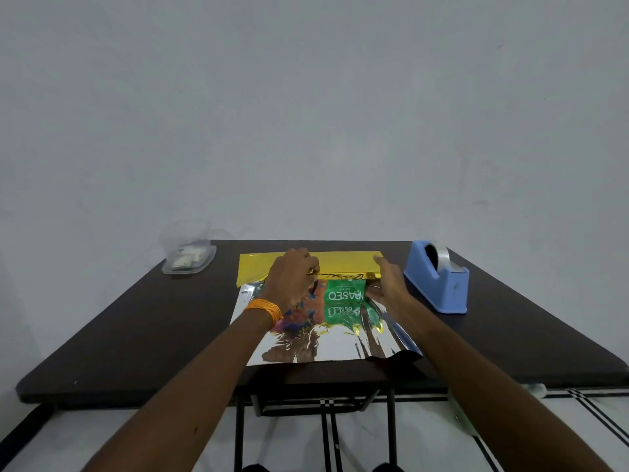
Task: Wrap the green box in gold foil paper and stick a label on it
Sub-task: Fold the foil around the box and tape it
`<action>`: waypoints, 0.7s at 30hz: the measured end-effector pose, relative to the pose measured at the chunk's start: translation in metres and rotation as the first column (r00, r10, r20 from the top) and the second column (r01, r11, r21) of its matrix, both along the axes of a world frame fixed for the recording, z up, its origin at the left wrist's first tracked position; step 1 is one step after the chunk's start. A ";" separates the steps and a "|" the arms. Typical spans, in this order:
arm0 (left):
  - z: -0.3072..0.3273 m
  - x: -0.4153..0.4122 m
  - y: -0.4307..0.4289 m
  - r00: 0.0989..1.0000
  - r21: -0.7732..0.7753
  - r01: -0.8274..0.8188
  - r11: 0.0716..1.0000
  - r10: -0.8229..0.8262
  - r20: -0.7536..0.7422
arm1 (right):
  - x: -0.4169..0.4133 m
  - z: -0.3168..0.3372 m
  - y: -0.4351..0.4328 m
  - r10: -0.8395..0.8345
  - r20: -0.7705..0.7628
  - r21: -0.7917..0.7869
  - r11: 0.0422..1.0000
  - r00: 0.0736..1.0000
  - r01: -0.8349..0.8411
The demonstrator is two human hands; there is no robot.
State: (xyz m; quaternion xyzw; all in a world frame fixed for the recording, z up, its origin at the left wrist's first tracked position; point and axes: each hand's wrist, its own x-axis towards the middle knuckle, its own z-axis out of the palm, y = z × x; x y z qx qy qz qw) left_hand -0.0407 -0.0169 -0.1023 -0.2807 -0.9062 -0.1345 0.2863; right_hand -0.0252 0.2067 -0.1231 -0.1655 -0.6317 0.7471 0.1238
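Note:
A green box (343, 291) with white lettering lies on a sheet of foil paper (326, 345) in the middle of the dark table. The sheet's near part shows its silver mirror side; its far part (343, 262) is folded over and shows gold. My left hand (294, 277) sits over the box's left end, fingers curled down onto the gold fold at the box's far edge. My right hand (388, 284) lies along the box's right end with fingers stretched forward onto the gold flap. Whether the box's left part is covered by foil is hidden by my hand.
A blue tape dispenser (437, 277) with a tape roll stands right of the foil. A clear plastic container (189, 255) holding small white pieces sits at the table's far left corner. The dark table (136, 335) stands against a pale wall.

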 end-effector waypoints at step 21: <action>-0.002 0.000 -0.001 0.999 -0.019 0.016 1.000 -0.017 -0.041 | 0.006 -0.007 -0.003 0.050 0.018 0.011 0.999 0.999 -0.050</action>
